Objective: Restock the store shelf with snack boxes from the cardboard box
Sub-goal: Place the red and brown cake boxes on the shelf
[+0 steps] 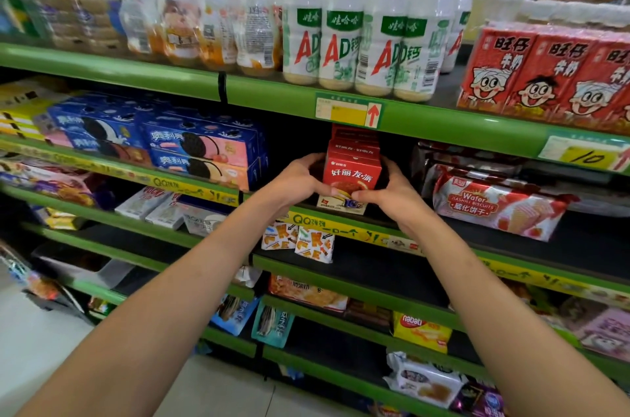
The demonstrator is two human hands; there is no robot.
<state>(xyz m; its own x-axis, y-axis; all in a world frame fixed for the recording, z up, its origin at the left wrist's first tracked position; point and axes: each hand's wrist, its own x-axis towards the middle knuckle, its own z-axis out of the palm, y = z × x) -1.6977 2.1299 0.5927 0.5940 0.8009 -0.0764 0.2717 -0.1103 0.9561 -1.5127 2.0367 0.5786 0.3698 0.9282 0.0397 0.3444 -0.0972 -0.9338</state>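
Observation:
A red snack box (351, 174) with white Chinese lettering stands upright at the front edge of the second green shelf (439, 119). Behind it, more red boxes of the same kind (354, 138) line up toward the back. My left hand (293, 183) grips the box's left side. My right hand (387, 193) grips its right side, with the thumb on the front face. Both arms reach in from below. The cardboard box is out of view.
Blue cookie boxes (201, 150) stand left of the red box, with a dark gap between. Wafer biscuit packs (494, 206) lie to the right. White drink bottles (361, 27) and red milk cartons (545, 75) fill the shelf above. Small snack packs (313, 244) sit below.

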